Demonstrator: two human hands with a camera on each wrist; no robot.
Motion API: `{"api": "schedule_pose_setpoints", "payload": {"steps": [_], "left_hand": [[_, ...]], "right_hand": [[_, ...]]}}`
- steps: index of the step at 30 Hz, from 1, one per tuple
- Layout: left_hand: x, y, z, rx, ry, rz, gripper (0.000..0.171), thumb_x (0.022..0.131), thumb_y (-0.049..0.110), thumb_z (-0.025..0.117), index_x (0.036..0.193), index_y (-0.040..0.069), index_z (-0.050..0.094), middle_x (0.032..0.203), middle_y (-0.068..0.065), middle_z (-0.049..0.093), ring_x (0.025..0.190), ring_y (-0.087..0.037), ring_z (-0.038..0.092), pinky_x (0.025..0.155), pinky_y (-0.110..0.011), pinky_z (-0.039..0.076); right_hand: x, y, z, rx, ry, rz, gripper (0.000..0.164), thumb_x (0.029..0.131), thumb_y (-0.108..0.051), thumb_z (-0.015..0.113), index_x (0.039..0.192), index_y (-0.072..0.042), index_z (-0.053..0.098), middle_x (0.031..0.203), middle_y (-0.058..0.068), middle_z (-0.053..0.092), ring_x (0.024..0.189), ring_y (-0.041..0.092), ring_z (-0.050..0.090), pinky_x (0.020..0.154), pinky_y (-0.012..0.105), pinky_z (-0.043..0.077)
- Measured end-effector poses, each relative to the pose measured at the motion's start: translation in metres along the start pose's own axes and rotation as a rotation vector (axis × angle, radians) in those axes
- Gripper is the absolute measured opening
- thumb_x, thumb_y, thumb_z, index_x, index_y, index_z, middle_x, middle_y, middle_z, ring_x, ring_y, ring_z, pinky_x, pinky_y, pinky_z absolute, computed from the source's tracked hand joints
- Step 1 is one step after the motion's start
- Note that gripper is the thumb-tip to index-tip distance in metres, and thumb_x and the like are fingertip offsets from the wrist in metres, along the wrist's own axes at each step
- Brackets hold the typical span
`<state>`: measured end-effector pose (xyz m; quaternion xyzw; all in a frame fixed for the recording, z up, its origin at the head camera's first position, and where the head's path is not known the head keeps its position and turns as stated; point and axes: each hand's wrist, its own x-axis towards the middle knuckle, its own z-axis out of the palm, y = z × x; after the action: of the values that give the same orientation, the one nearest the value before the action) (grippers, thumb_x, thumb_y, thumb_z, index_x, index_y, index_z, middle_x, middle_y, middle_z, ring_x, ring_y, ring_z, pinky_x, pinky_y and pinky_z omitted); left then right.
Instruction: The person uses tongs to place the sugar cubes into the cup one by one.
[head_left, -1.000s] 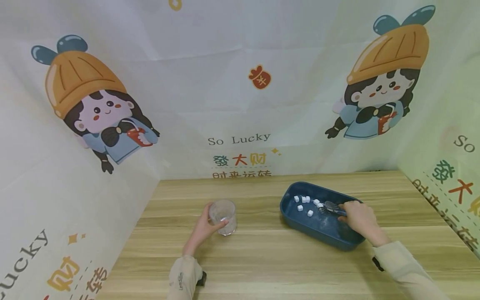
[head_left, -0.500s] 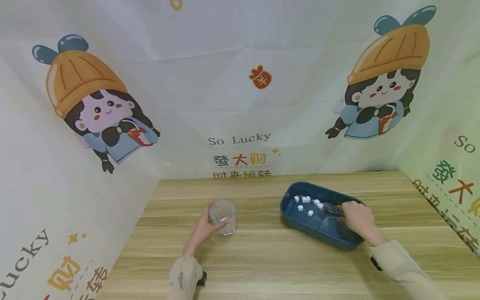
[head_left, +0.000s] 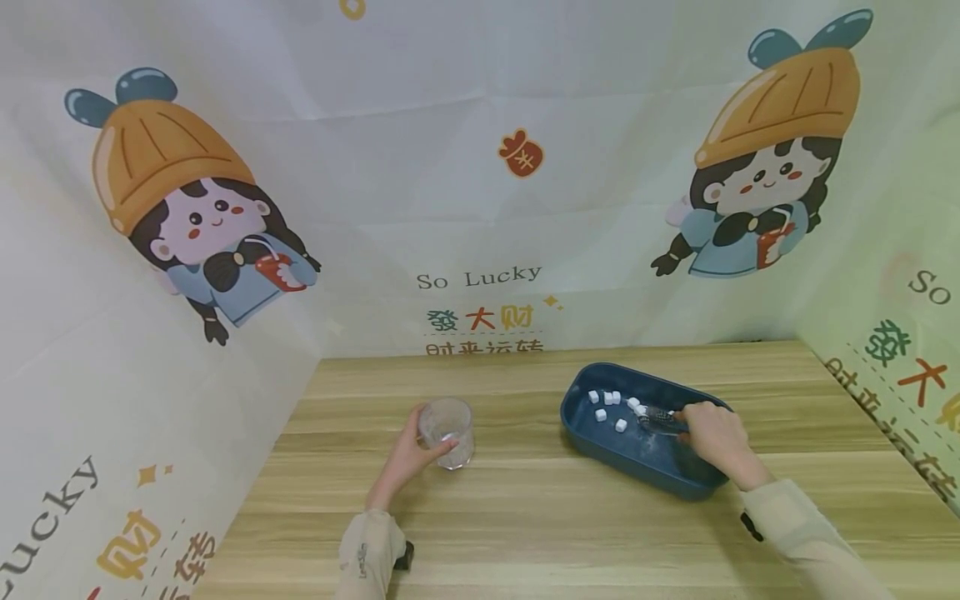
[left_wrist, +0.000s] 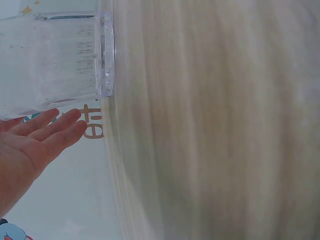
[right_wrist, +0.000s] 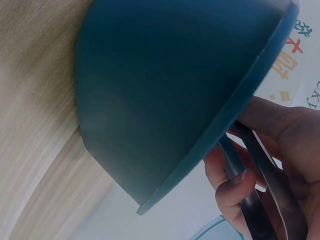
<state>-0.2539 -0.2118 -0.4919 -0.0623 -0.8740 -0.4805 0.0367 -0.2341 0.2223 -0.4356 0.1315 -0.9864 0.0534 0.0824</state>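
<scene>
In the head view my left hand [head_left: 411, 458] holds a clear drinking glass [head_left: 447, 433] that stands on the table, thumb across its near side and fingers round the far left. The left wrist view shows the fingers against the wall of the glass [left_wrist: 65, 60], fairly straight. My right hand [head_left: 716, 433] grips a pair of metal tongs [head_left: 660, 423], whose ends reach down into a dark blue oblong bin [head_left: 637, 468]. Several small white cubes [head_left: 621, 426] lie on the bin's floor, left of the tongs. From the right wrist, the bin's wall hides the tips of the tongs [right_wrist: 270, 185].
The wooden table [head_left: 510, 517] runs back to a wall hung with printed cloth [head_left: 480, 200], and more cloth encloses both sides. Bin and glass stand apart, with bare wood between them.
The tongs have shifted and turned slightly inside the bin, and the right hand has moved a little with them. Left hand and glass stay where they were.
</scene>
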Motion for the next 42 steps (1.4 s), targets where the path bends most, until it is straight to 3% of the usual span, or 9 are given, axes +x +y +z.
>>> {"api": "schedule_pose_setpoints", "payload": {"steps": [21, 30, 42], "left_hand": [[0.001, 0.0, -0.001, -0.005, 0.001, 0.012, 0.079, 0.073, 0.025, 0.073, 0.134, 0.004, 0.028, 0.129, -0.028, 0.043, 0.115, -0.047, 0.044, 0.095, -0.053, 0.041], [0.0, -0.001, -0.001, -0.012, 0.0, 0.01, 0.08, 0.072, 0.025, 0.074, 0.134, 0.004, 0.028, 0.129, -0.028, 0.043, 0.115, -0.047, 0.044, 0.094, -0.053, 0.041], [0.0, -0.002, -0.001, -0.013, -0.005, 0.015, 0.082, 0.073, 0.026, 0.073, 0.135, 0.002, 0.025, 0.131, -0.028, 0.041, 0.116, -0.047, 0.043, 0.095, -0.053, 0.041]], "right_hand": [[-0.002, 0.0, -0.001, 0.011, 0.007, 0.015, 0.025, 0.07, -0.014, 0.073, 0.093, -0.003, 0.07, 0.087, 0.016, 0.069, 0.048, 0.017, 0.055, 0.035, 0.024, 0.031], [-0.001, 0.001, -0.005, 0.048, 0.034, 0.008, 0.028, 0.072, -0.015, 0.072, 0.097, -0.003, 0.069, 0.088, 0.019, 0.068, 0.042, 0.013, 0.042, 0.034, 0.02, 0.021], [-0.005, -0.002, -0.017, 0.072, 0.122, 0.009, 0.031, 0.072, -0.015, 0.071, 0.101, -0.002, 0.067, 0.086, 0.025, 0.065, 0.044, 0.018, 0.045, 0.033, 0.028, 0.027]]}}
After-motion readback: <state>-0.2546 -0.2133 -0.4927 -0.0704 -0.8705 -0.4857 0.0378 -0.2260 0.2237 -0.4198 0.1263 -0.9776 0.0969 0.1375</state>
